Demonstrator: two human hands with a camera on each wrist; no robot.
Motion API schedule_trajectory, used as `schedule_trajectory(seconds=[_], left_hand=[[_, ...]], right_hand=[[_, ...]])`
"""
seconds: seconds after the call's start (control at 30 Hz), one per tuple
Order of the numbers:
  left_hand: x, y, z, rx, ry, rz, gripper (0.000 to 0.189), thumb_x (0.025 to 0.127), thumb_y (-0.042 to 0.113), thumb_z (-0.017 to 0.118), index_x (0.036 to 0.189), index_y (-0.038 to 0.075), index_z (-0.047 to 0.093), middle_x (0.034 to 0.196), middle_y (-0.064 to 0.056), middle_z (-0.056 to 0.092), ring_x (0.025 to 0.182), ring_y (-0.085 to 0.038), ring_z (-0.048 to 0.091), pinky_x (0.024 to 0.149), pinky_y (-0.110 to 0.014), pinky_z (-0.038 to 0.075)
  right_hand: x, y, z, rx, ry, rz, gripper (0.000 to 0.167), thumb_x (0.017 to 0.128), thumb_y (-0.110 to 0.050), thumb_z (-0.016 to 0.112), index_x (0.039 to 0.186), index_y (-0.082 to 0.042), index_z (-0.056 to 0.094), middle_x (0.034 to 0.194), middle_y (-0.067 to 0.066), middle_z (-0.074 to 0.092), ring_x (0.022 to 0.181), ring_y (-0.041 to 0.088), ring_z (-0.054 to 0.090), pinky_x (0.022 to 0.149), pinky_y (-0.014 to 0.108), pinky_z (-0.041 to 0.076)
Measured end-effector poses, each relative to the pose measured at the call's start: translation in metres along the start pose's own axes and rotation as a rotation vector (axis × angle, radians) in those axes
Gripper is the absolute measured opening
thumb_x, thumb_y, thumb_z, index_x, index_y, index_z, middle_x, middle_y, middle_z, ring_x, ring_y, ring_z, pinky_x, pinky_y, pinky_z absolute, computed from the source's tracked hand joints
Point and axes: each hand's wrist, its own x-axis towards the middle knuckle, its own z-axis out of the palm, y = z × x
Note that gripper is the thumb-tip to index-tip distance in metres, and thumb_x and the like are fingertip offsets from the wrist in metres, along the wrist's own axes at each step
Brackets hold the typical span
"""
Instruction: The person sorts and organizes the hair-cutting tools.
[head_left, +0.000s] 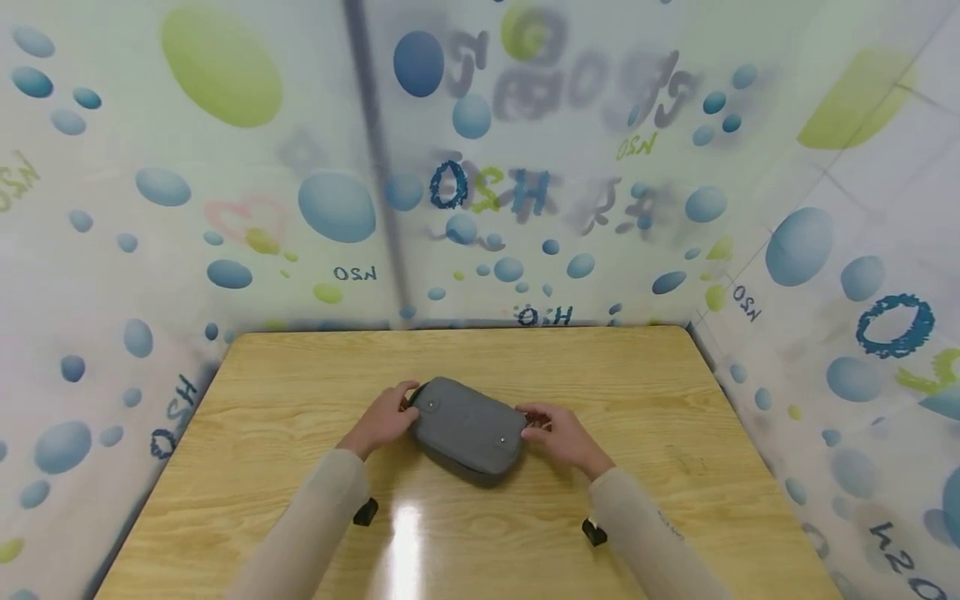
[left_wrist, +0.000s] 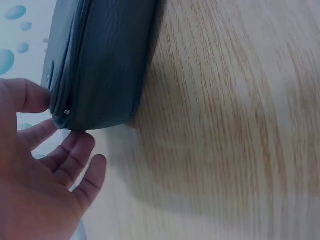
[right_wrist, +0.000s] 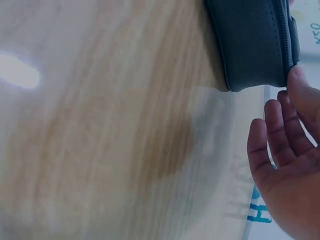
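A dark grey zip-up case [head_left: 468, 423] with rounded corners lies on the table, turned at a slant. Its top carries a wide flat band fixed by a metal stud near each end. At the left end, my left hand [head_left: 384, 421] pinches the case's upper edge, thumb on top and fingers lower down by the end. My right hand [head_left: 558, 435] has the opposite end, its thumb at the zipped corner. In the right wrist view the zip runs along the case's side [right_wrist: 250, 42], and the other fingers of the right hand [right_wrist: 285, 165] curve loosely below it.
The wood-grain table [head_left: 300, 367] reaches back to a wall covering [head_left: 465, 275] printed with blue and green drops. A similar covering stands on each side. Small black pieces [head_left: 365, 512] sit beside both sleeves. Light glares off the table near its front.
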Motion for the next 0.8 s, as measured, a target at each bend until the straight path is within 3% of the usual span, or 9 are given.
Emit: schedule_trajectory(seconds=[0.13,0.23,0.3,0.37,0.47,0.6,0.8], left_hand=[[-0.004,0.001,-0.002,0.046,0.033,0.055,0.057,0.096,0.024,0.053,0.148,0.008,0.037,0.133,-0.02,0.049,0.116,-0.035,0.054,0.094,-0.052,0.046],[-0.004,0.008,-0.002,0.134,0.086,0.179,0.06,0.096,0.034,0.058,0.148,0.011,0.038,0.145,-0.019,0.042,0.129,-0.04,0.047,0.101,-0.062,0.037],[-0.004,0.016,0.0,0.208,0.076,0.267,0.065,0.093,0.042,0.062,0.147,0.013,0.041,0.149,-0.016,0.041,0.135,-0.04,0.042,0.105,-0.066,0.031],[-0.003,0.027,0.003,0.281,0.021,0.34,0.072,0.088,0.049,0.067,0.146,0.016,0.043,0.151,-0.013,0.041,0.139,-0.038,0.038,0.107,-0.065,0.028],[-0.002,0.045,0.01,0.402,-0.112,0.395,0.089,0.077,0.059,0.073,0.149,0.022,0.039,0.157,-0.007,0.034,0.146,-0.032,0.029,0.115,-0.06,0.021],[-0.002,0.065,0.018,0.603,-0.227,0.476,0.112,0.063,0.063,0.082,0.154,0.023,0.029,0.162,-0.007,0.023,0.15,-0.03,0.02,0.119,-0.057,0.014],[0.001,0.082,0.024,0.856,-0.301,0.478,0.128,0.057,0.059,0.088,0.157,0.019,0.019,0.165,-0.006,0.015,0.153,-0.025,0.014,0.121,-0.053,0.012]], right_hand=[[0.004,0.001,-0.007,0.003,-0.015,-0.006,0.034,0.096,-0.011,0.06,0.13,-0.009,0.063,0.125,0.009,0.066,0.108,0.022,0.063,0.09,0.037,0.052],[0.006,0.002,-0.009,-0.008,-0.021,-0.015,0.032,0.098,-0.01,0.057,0.128,-0.009,0.064,0.127,0.01,0.066,0.113,0.025,0.063,0.094,0.041,0.051],[0.008,0.003,-0.009,-0.018,-0.01,-0.018,0.03,0.098,-0.008,0.056,0.126,-0.01,0.065,0.125,0.008,0.067,0.113,0.024,0.063,0.094,0.04,0.051],[0.009,0.004,-0.009,-0.041,0.016,-0.019,0.028,0.098,-0.007,0.057,0.122,-0.011,0.068,0.121,0.007,0.069,0.11,0.022,0.065,0.091,0.038,0.053],[0.012,0.001,-0.007,-0.078,0.071,-0.007,0.023,0.096,-0.008,0.06,0.114,-0.015,0.072,0.113,0.003,0.072,0.101,0.017,0.067,0.085,0.033,0.054],[0.015,-0.006,-0.006,-0.147,0.134,0.005,0.016,0.093,-0.009,0.065,0.102,-0.018,0.075,0.102,-0.001,0.074,0.088,0.011,0.066,0.078,0.031,0.054],[0.019,-0.013,-0.006,-0.245,0.169,0.001,0.011,0.092,-0.012,0.067,0.096,-0.016,0.075,0.094,-0.004,0.073,0.083,0.008,0.064,0.077,0.032,0.053]])
